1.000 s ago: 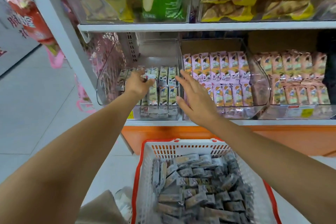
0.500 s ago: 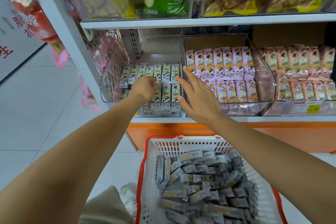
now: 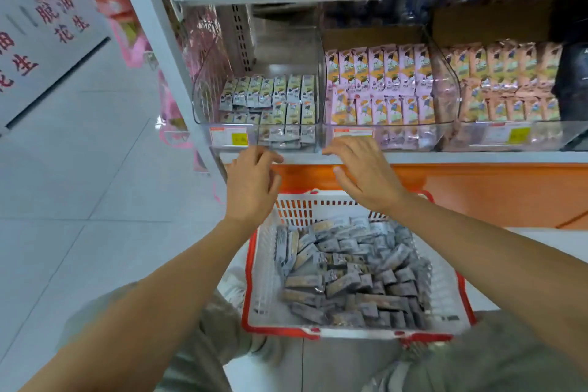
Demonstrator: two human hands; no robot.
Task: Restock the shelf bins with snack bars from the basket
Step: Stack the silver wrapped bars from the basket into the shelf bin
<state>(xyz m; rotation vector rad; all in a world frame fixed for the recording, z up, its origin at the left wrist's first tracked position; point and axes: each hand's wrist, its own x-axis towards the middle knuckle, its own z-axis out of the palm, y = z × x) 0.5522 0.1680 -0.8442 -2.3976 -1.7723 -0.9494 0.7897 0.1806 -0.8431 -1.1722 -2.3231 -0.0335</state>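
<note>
The grey-wrapped snack bars (image 3: 350, 274) lie heaped in the basket (image 3: 346, 332) on the floor below the shelf. More of them stand in rows in the left clear bin (image 3: 288, 51). Half a second ago both hands were up at that bin, tidying its rows. Now the left hand (image 3: 251, 181) and right hand (image 3: 366, 175) have drawn back to the shelf edge, over the basket, both empty with fingers loosely apart. The last batch looks placed and the bin has room behind, so another scoop seems due. The price tag (image 3: 229, 137) on the bin front is too blurred to read. The wall sign (image 3: 57, 19) at the left reads 脱油花生 in red.
</note>
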